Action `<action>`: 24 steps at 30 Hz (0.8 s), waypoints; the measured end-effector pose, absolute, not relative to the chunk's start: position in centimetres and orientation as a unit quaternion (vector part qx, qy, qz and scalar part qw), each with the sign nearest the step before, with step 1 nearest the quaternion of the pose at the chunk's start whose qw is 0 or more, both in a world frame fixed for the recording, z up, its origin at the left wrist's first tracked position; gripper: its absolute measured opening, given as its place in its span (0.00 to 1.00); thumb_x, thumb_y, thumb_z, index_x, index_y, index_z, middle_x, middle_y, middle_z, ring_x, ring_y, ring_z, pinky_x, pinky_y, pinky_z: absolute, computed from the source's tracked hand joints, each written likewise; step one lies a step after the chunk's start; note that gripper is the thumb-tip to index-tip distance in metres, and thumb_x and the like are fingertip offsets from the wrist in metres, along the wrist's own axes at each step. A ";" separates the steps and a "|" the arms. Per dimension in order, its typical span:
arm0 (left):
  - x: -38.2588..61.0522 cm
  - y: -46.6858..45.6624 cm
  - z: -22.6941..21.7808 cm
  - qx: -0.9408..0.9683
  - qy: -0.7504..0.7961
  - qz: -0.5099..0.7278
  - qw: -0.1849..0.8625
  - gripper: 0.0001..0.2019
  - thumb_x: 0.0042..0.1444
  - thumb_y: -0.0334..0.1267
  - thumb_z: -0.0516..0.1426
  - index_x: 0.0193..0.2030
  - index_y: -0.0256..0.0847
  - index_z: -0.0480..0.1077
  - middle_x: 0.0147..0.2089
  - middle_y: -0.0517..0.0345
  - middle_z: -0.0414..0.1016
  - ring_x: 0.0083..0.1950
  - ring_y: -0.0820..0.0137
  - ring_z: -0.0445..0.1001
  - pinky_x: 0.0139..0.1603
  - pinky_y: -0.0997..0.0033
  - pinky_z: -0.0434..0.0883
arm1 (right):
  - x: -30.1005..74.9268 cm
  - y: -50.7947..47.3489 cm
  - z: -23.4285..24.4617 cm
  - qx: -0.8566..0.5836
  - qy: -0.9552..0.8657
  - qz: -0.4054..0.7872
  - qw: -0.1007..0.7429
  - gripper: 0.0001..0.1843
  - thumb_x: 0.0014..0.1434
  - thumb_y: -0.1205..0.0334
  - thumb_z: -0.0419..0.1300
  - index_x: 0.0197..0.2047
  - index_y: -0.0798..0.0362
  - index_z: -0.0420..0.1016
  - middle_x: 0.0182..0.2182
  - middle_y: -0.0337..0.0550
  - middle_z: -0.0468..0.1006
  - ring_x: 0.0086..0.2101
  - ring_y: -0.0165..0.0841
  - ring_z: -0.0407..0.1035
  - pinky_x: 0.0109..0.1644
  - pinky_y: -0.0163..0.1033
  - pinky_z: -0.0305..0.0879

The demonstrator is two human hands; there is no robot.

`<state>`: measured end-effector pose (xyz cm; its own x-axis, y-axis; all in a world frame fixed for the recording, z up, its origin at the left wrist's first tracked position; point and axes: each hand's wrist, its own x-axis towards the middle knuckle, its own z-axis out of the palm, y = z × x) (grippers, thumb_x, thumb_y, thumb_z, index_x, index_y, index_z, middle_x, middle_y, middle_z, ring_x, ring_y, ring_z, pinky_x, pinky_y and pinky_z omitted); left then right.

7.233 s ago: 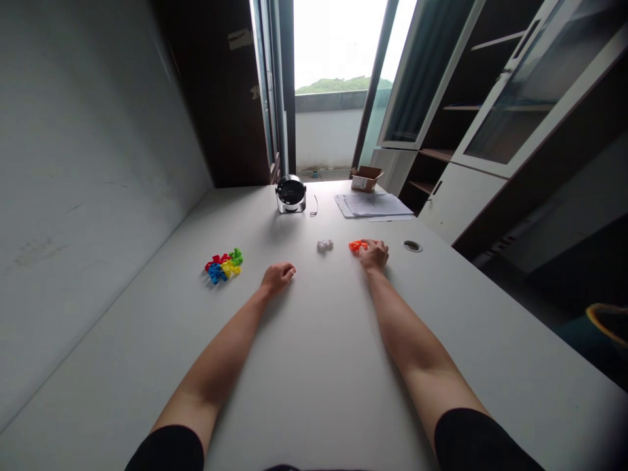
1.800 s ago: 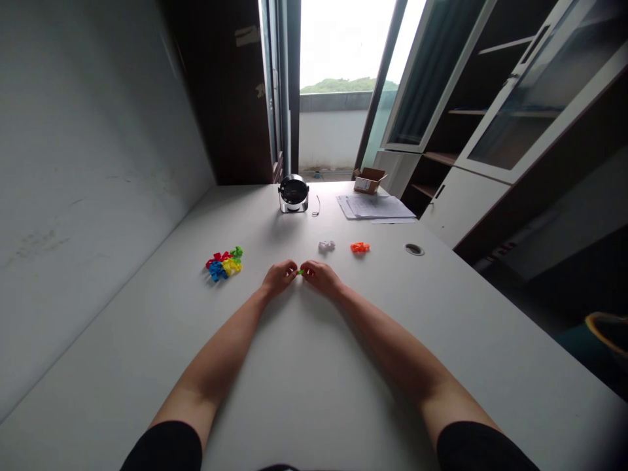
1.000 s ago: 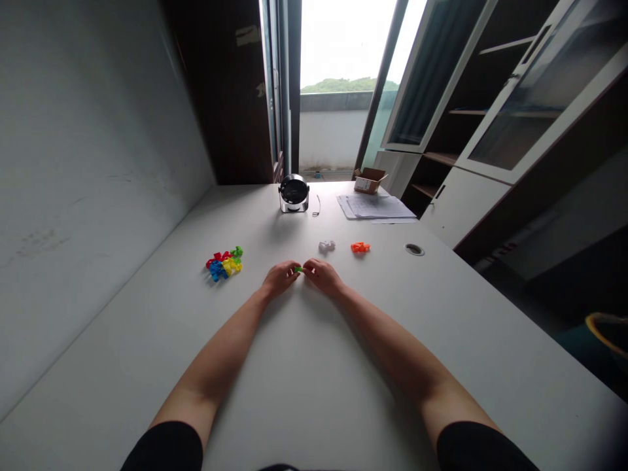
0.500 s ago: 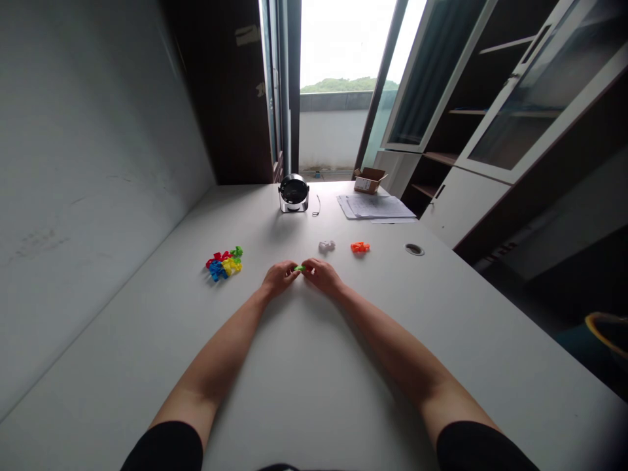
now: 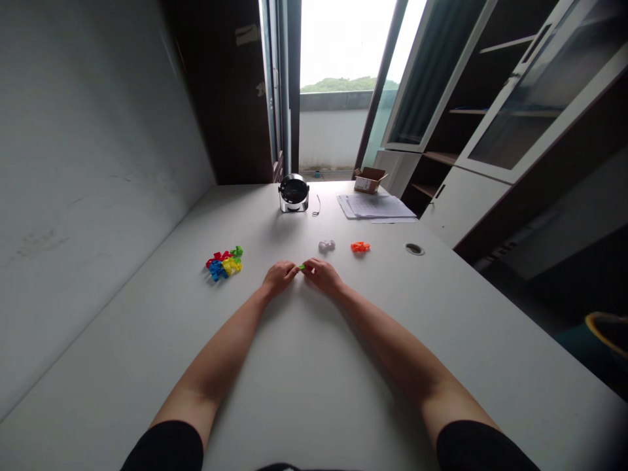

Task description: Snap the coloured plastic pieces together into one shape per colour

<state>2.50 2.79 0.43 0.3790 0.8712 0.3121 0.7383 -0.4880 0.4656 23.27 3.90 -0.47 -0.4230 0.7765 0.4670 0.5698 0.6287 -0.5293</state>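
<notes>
A small bright green strip-like piece (image 5: 301,267) shows between my two hands, low over the white table. My left hand (image 5: 281,276) has thumb and fingers closed at the piece's left end. On the other side, my right hand (image 5: 321,275) pinches its right end. Much of the piece is hidden by the fingertips, so its exact kind cannot be made out. To the left lies a heap of small red, blue, yellow and green pieces (image 5: 224,265). Beyond my right hand is a little white cluster (image 5: 326,245), with an orange cluster (image 5: 360,246) farther right.
A black round device on a stand (image 5: 294,193) stands at the back, with a thin dark cord (image 5: 316,207) beside it. Papers (image 5: 377,207) and an open cardboard box (image 5: 369,180) are at the back right. A round cable hole (image 5: 414,249) sits in the tabletop.
The green piece has shifted and turned slightly between my fingertips, with less of it showing on the left. My arms and the coloured clusters have stayed in place.
</notes>
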 end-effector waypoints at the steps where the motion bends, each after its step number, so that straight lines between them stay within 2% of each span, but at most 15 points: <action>1: 2.5 2.8 0.5 0.820 0.489 0.270 0.128 0.19 0.68 0.48 0.47 0.35 0.43 0.74 0.35 0.56 0.75 0.38 0.67 0.71 0.42 0.70 0.65 | 23.3 3.9 -0.5 -0.406 -0.831 0.145 0.351 0.07 0.64 0.58 0.60 0.38 0.51 0.76 0.32 0.40 0.76 0.29 0.28 0.64 0.36 0.32 0.58; 5: 2.5 2.8 0.5 0.812 0.485 0.291 0.144 0.13 0.66 0.46 0.51 0.42 0.43 0.74 0.38 0.57 0.77 0.38 0.69 0.72 0.43 0.71 0.66 | 23.3 3.8 -0.4 -0.409 -0.834 0.139 0.344 0.07 0.64 0.58 0.60 0.36 0.51 0.75 0.32 0.40 0.76 0.29 0.28 0.63 0.35 0.32 0.57; 11: 2.5 2.7 0.3 0.804 0.493 0.296 0.152 0.10 0.62 0.43 0.55 0.45 0.44 0.74 0.37 0.58 0.77 0.36 0.70 0.72 0.41 0.72 0.67 | 23.2 4.1 -0.6 -0.426 -0.831 0.119 0.337 0.07 0.63 0.58 0.60 0.36 0.51 0.76 0.30 0.40 0.75 0.29 0.28 0.64 0.35 0.33 0.56; 19: 2.6 2.5 0.6 0.803 0.503 0.283 0.149 0.11 0.67 0.40 0.49 0.45 0.44 0.72 0.39 0.56 0.78 0.39 0.67 0.74 0.42 0.71 0.67 | 23.2 3.9 -0.7 -0.425 -0.824 0.136 0.349 0.06 0.64 0.59 0.60 0.43 0.49 0.76 0.32 0.39 0.77 0.29 0.28 0.66 0.35 0.32 0.58; 24: 2.7 2.4 0.8 0.805 0.510 0.267 0.143 0.15 0.69 0.41 0.45 0.40 0.44 0.72 0.37 0.55 0.77 0.39 0.66 0.73 0.43 0.69 0.66 | 23.2 3.7 -0.4 -0.415 -0.824 0.150 0.355 0.08 0.64 0.59 0.60 0.46 0.48 0.75 0.32 0.38 0.78 0.28 0.28 0.66 0.35 0.32 0.58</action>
